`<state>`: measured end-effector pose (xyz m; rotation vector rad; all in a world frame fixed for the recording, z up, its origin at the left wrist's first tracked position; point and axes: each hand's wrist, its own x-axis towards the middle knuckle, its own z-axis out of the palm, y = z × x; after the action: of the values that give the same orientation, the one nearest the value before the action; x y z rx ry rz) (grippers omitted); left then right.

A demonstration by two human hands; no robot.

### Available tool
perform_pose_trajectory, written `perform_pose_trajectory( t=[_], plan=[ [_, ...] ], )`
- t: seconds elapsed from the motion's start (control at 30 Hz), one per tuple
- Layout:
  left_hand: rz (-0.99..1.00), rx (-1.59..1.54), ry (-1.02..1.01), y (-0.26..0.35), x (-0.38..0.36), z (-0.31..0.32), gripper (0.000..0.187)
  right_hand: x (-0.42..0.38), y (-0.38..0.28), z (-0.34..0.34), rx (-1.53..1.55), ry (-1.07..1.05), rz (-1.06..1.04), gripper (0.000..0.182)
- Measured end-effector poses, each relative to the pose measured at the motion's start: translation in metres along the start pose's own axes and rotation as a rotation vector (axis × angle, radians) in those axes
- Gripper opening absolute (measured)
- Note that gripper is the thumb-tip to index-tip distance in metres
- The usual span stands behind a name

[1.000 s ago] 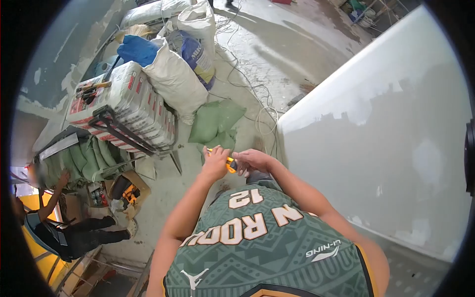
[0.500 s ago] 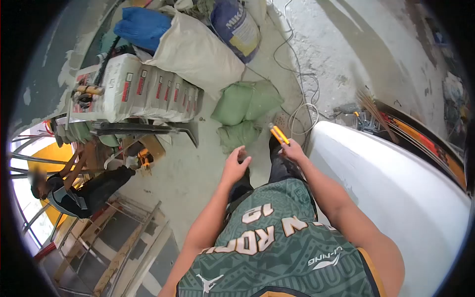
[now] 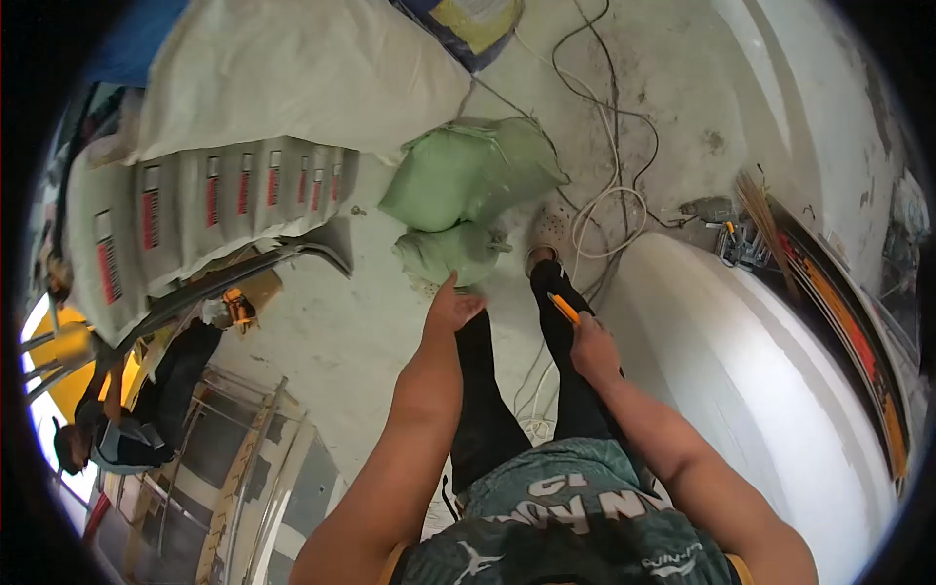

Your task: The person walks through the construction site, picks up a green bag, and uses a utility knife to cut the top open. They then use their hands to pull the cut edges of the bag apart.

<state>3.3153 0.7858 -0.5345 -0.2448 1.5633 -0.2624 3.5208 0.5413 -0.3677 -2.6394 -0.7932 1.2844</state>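
Observation:
My right hand [image 3: 595,348] is closed around a slim yellow-orange utility knife [image 3: 564,309], its end pointing forward over my right leg. My left hand [image 3: 454,308] holds nothing; its fingers are apart just in front of my left knee. In the head view it overlaps the near edge of a small green sack [image 3: 450,255] on the floor. A larger, full green sack [image 3: 444,177] lies right behind that one. Beside the sacks, to the right, my right foot wears a pale clog [image 3: 551,230].
White and black cables [image 3: 616,200] coil on the floor at right, by a big white curved surface [image 3: 682,331]. Stacked grey bags [image 3: 219,200] and a large white sack [image 3: 302,73] stand left. A person [image 3: 127,419] is near a metal frame [image 3: 234,468].
My view has moved forward and tilted down, so the green sacks and stacked bags look nearer. My left hand is now closer to the small green sack; the knife stays in my right hand.

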Motion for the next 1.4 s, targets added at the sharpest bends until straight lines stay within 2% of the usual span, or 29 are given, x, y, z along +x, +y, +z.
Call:
perform_pose_trajectory(
  t=[0.07, 0.1, 0.17, 0.2, 0.27, 0.33, 0.4, 0.47, 0.53, 0.6, 0.73, 0.8, 0.83, 0.9, 0.93, 0.97, 1.03, 1.07, 1.13, 1.2, 1.27, 1.33, 1.4],
  plan=[
    [0.008, -0.228, 0.141, 0.01, 0.009, 0.056, 0.091, 0.009, 0.002, -0.007, -0.034, 0.028, 0.003, 0.022],
    [-0.017, -0.237, 0.132, 0.014, 0.021, 0.072, 0.091, 0.012, 0.005, -0.005, -0.05, 0.005, 0.038, 0.024],
    [0.32, 0.198, 0.036, 0.019, 0.05, 0.095, 0.087, 0.017, 0.009, -0.004, -0.075, 0.005, 0.046, 0.025],
    [0.297, 0.193, 0.022, 0.023, 0.066, 0.107, 0.087, 0.018, 0.011, -0.002, -0.072, 0.013, 0.046, 0.027],
    [0.078, -0.268, 0.19, 0.039, 0.101, 0.128, 0.084, 0.02, 0.022, 0.002, -0.09, 0.064, 0.019, 0.029],
    [0.102, -0.384, 0.12, 0.047, 0.196, 0.096, 0.073, 0.018, 0.029, 0.004, -0.043, 0.099, 0.017, 0.031],
    [0.095, -1.107, 0.366, 0.058, 0.326, 0.044, 0.059, 0.02, 0.026, 0.002, -0.005, 0.101, 0.039, 0.03],
    [0.094, -0.858, 0.454, 0.056, 0.217, 0.083, 0.054, 0.018, 0.021, 0.007, -0.03, 0.123, 0.023, 0.029],
    [0.101, -0.68, 0.497, 0.046, 0.163, 0.089, 0.05, 0.014, 0.014, 0.008, -0.013, 0.11, 0.036, 0.028],
    [0.12, -0.366, 0.486, 0.041, 0.168, 0.075, 0.047, 0.01, 0.01, 0.009, -0.011, 0.102, 0.051, 0.028],
    [0.119, -0.157, 0.34, 0.042, 0.154, 0.071, 0.047, 0.006, -0.001, 0.019, -0.014, 0.088, 0.037, 0.029],
    [0.239, 0.418, 0.225, 0.031, 0.167, 0.048, 0.057, 0.001, -0.004, 0.022, -0.023, 0.081, 0.028, 0.029],
    [0.231, 0.418, 0.233, 0.02, 0.159, 0.035, 0.057, 0.001, -0.005, 0.022, -0.04, 0.05, 0.027, 0.029],
    [0.332, 0.62, 0.215, 0.003, 0.13, 0.008, 0.059, -0.006, -0.01, 0.029, -0.029, 0.016, 0.03, 0.029],
    [0.206, 0.654, 0.288, -0.001, 0.148, -0.02, 0.058, -0.008, -0.011, 0.034, -0.06, 0.043, 0.018, 0.028],
    [0.271, 0.63, 0.3, -0.011, 0.103, -0.026, 0.057, -0.009, -0.014, 0.037, -0.09, 0.076, 0.007, 0.027],
    [0.304, 0.62, 0.298, -0.019, 0.07, -0.076, 0.049, -0.014, -0.02, 0.036, -0.069, 0.06, 0.024, 0.026],
    [0.3, 0.639, 0.337, -0.02, 0.035, -0.085, 0.048, -0.018, -0.023, 0.034, -0.074, 0.026, 0.039, 0.024],
    [0.339, 0.693, 0.373, -0.017, -0.023, -0.105, 0.046, -0.024, -0.023, 0.034, -0.033, 0.087, 0.024, 0.021],
    [0.396, 0.782, 0.371, -0.015, -0.087, -0.126, 0.046, -0.035, -0.015, 0.037, 0.095, 0.006, 0.172, 0.021],
    [0.306, 0.918, 0.485, -0.013, -0.158, -0.12, 0.044, -0.047, 0.0, 0.034, 0.228, 0.124, 0.204, 0.023],
    [0.425, 0.922, 0.475, -0.018, -0.186, -0.139, 0.042, -0.065, 0.017, 0.022, 0.276, 0.19, 0.21, 0.024],
    [0.409, 1.01, 0.471, -0.02, -0.233, -0.157, 0.038, -0.088, 0.029, -0.011, 0.302, 0.207, 0.243, 0.025]
  ],
)
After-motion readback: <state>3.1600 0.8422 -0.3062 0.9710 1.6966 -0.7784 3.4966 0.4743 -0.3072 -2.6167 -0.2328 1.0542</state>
